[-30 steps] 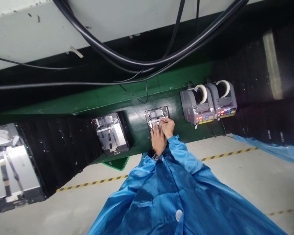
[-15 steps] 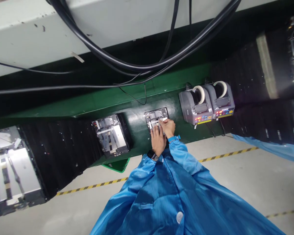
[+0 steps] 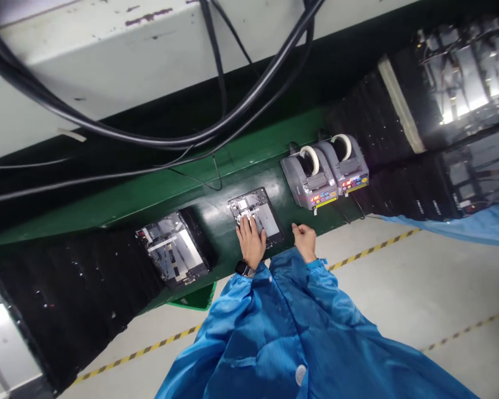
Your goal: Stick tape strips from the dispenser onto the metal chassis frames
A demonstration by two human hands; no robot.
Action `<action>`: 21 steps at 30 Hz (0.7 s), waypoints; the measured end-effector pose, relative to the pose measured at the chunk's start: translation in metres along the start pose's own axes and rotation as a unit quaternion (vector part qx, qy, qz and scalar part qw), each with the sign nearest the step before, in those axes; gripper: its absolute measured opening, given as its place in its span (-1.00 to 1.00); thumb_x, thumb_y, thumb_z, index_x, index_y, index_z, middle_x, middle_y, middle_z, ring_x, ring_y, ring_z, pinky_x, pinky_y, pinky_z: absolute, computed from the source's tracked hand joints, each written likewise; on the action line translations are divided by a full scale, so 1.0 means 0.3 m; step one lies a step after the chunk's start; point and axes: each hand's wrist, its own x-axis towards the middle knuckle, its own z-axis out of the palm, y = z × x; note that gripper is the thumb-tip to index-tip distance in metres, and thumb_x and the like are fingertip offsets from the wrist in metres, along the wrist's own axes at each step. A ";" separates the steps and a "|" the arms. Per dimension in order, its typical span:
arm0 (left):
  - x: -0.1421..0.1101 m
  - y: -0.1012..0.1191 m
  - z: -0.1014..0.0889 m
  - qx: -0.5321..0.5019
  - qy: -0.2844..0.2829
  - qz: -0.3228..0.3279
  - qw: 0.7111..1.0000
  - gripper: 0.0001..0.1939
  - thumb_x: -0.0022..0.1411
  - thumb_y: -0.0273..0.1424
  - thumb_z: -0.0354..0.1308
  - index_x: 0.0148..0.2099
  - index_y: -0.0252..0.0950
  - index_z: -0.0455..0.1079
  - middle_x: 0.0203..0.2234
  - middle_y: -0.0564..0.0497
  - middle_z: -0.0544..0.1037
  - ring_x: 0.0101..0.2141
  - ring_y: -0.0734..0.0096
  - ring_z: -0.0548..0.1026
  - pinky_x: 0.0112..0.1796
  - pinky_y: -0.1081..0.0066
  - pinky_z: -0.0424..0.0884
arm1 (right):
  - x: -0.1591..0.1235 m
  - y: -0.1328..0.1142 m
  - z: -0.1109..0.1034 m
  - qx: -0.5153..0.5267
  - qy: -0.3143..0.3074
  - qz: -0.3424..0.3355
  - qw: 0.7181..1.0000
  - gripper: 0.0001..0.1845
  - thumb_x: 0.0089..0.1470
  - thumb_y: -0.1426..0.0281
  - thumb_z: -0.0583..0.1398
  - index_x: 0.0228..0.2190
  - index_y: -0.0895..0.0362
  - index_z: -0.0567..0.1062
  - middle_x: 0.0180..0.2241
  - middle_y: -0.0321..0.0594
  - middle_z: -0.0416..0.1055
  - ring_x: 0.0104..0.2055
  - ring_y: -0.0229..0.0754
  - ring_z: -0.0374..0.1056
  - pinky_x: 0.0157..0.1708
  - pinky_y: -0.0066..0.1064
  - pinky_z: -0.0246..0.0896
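Note:
An opened tablet [image 3: 269, 217], its circuit board and silver inside exposed, lies on the green bench in front of me. My left hand [image 3: 251, 241], with a dark watch on its wrist, rests on the left part of the tablet with fingers stretched out. To the right of the tablet, over the bench's front edge, is my right hand [image 3: 305, 242]. Its fingers are curled together, and whatever may be between them is too small to see. The nearest things beyond that hand are two grey tape dispensers [image 3: 311, 183], each carrying a roll of pale tape.
Left of the tablet, more opened tablets [image 3: 178, 249] stand in a long black stack [image 3: 75, 293]. Further black stacks [image 3: 370, 111] fill the right end. Thick black cables [image 3: 183, 141] hang across the back. A green bin [image 3: 195, 299] is below the bench's front edge.
My right hand has come off the tablet and moved right, toward the bench's front edge. My left hand stays on the tablet. The view has also shifted.

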 end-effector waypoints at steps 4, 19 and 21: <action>0.011 -0.020 -0.009 0.010 -0.009 0.011 1.000 -0.34 0.46 -0.20 -0.03 0.49 -0.37 0.10 0.45 -0.34 0.13 0.46 -0.09 0.02 0.38 -0.22 -0.03 | 0.073 0.122 -0.148 0.193 0.114 0.086 0.971 -0.62 0.07 -0.01 0.24 -0.45 0.04 0.44 -0.68 -0.41 0.29 -0.64 -0.24 0.19 -0.62 -0.42 0.14; 0.032 -0.038 -0.025 0.059 -0.011 0.046 0.997 -0.29 0.47 -0.13 -0.07 0.50 -0.39 0.06 0.43 -0.38 0.16 0.44 -0.14 0.07 0.35 -0.21 0.08 | 0.425 -0.020 -0.332 0.495 0.177 0.076 0.847 -0.69 -0.03 0.19 0.40 -0.35 0.11 0.48 -0.52 -0.40 0.38 -0.56 -0.38 0.31 -0.62 -0.58 0.26; 0.032 -0.044 -0.033 0.068 -0.011 0.054 0.996 -0.28 0.47 -0.12 -0.06 0.51 -0.40 0.05 0.43 -0.40 0.16 0.44 -0.15 0.09 0.34 -0.20 0.11 | 0.420 -0.004 -0.321 0.492 0.212 0.067 0.842 -0.73 -0.02 0.22 0.39 -0.36 0.11 0.49 -0.56 -0.42 0.34 -0.57 -0.38 0.29 -0.63 -0.59 0.24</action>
